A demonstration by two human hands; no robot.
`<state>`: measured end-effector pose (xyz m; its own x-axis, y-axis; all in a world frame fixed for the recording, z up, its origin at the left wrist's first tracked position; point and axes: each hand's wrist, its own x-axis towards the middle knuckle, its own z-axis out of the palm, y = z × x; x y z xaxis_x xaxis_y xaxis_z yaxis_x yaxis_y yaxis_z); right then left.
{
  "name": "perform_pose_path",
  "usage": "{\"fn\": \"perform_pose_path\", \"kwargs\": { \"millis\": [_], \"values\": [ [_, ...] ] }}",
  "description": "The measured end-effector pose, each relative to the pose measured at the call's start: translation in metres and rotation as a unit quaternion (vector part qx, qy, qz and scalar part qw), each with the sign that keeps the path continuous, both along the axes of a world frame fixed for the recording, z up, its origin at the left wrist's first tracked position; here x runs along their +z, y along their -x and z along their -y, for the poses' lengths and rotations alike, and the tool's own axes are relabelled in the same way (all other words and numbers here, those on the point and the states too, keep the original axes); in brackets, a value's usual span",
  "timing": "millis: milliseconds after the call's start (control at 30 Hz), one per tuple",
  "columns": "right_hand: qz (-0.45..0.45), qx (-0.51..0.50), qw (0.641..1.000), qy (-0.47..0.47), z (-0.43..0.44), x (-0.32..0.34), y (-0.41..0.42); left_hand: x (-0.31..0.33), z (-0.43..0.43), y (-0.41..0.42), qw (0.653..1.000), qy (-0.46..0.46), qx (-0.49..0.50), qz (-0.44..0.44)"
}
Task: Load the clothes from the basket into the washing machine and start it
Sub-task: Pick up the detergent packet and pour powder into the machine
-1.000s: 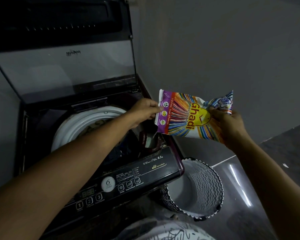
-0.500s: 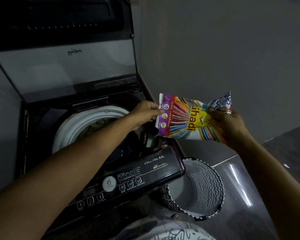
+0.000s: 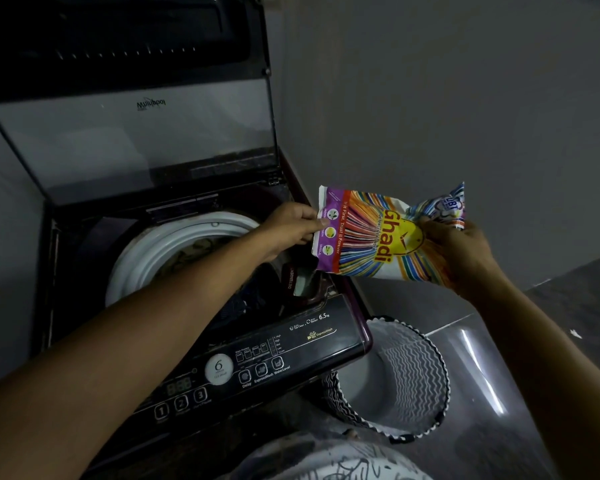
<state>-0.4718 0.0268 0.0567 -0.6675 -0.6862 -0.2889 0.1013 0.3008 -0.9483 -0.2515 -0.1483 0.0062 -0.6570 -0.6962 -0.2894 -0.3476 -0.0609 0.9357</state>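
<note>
Head-worn wide-angle view, facing forward and down, close over the washing machine point(image 3: 326, 344)

Counted one washing machine point(image 3: 84, 244), one raised lid point(image 3: 136, 150), one detergent packet point(image 3: 371, 233), one basket point(image 3: 416, 372). Two hands were in view: left hand point(image 3: 291, 226) and right hand point(image 3: 458, 251). The panel point(image 3: 329, 348) carried three numbered buttons point(image 3: 181, 403), three labelled buttons point(image 3: 261, 370) and one round white disc point(image 3: 219, 369).
</note>
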Motion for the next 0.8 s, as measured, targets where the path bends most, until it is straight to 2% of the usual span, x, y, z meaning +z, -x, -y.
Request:
{"fn": "perform_pose_path", "kwargs": {
  "millis": [800],
  "values": [
    [-0.006,0.009,1.0,0.004,-0.0002,0.0021,-0.0026,-0.0032,-0.0032,-0.0036,1.0,-0.01,0.003,0.003]
  ]
}}
